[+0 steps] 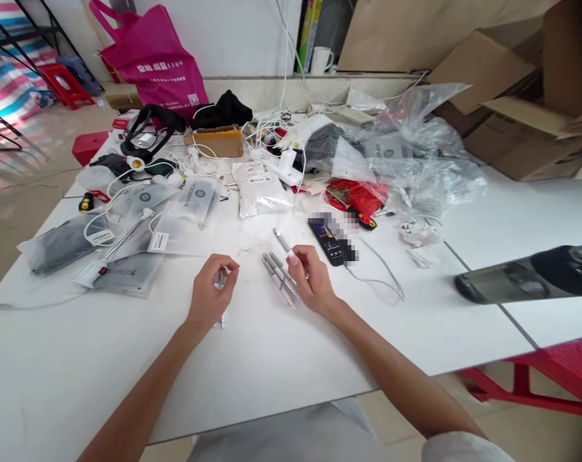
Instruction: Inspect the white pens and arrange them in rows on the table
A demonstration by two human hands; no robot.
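Near the middle of the white table (281, 359), my right hand (312, 276) grips a silver-and-white pen (283, 242) between thumb and fingers, its tip pointing up and left. Just left of that hand lie several silver pens (277, 277), side by side. My left hand (212, 289) is curled further left, thumb and index finger close together; what it holds, if anything, I cannot make out. Beneath and beside it, more silver pens (222, 321) lie partly hidden by the hand.
A black phone (326, 240) with a cable lies right of my right hand. A dark bottle (516, 276) lies at the right. Grey packets (127, 276), a white package (259, 189), cables and clear plastic bags (416, 154) crowd the back and left.
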